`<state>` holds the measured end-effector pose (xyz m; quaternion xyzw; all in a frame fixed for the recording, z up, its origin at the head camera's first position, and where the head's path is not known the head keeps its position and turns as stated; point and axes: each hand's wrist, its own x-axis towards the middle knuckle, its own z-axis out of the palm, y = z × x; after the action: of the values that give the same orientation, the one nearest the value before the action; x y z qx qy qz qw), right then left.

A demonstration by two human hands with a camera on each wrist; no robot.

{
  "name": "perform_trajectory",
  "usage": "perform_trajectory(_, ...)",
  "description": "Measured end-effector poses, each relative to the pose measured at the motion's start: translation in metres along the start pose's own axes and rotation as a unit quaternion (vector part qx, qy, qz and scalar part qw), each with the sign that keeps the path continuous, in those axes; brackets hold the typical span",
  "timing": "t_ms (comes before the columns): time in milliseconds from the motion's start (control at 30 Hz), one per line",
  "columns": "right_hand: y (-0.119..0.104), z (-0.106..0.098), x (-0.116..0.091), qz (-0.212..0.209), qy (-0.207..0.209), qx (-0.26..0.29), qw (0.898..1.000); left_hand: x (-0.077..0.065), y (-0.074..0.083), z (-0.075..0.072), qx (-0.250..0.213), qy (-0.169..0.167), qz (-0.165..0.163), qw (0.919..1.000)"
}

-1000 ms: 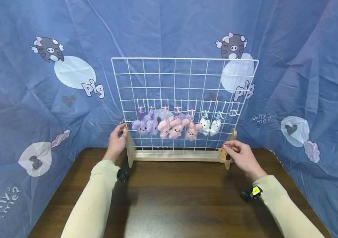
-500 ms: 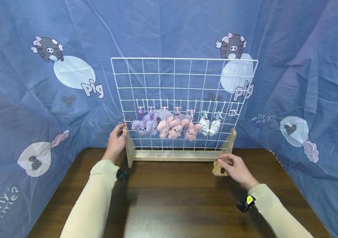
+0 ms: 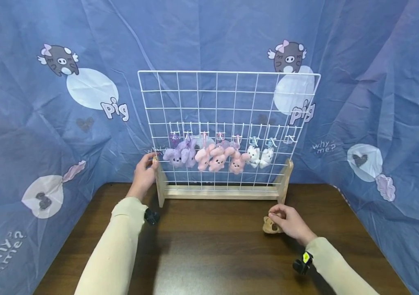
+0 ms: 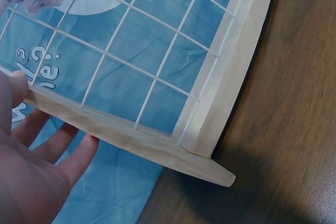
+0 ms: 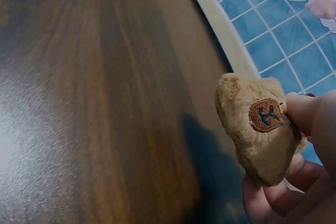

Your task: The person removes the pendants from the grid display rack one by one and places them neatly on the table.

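Note:
Over the table in front of the rack's right foot, my right hand (image 3: 291,223) pinches a small brown plush toy (image 3: 270,226) between thumb and fingers. The right wrist view shows its tan fur and a round embroidered brown patch with dark stitching (image 5: 265,115). My left hand (image 3: 145,176) grips the left wooden upright (image 4: 113,128) of the display rack, thumb in front and fingers behind. White wire grid (image 3: 226,91) fills the rack. On hooks across it hang purple plush toys (image 3: 175,157), pink plush toys (image 3: 217,159) and white plush toys (image 3: 253,157).
At the grid's right end is a white hook (image 3: 289,140). A wooden crossbar (image 3: 220,193) joins the rack's feet on the brown table (image 3: 209,254). Blue printed cloth (image 3: 209,37) encloses the back and both sides.
My right hand has carried the brown plush toy down and toward me, away from the rack's right upright. The left hand stays at the left upright.

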<state>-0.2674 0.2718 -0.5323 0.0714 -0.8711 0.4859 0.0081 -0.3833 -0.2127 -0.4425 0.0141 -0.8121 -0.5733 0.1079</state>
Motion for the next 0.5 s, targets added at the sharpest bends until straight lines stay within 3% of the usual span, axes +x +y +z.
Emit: perform_trajectory(500,0.013,0.005,-0.004,-0.028,-0.043,-0.096,0.994,0.000,-0.002,0.001,-0.005,0.006,0.008,0.9999)
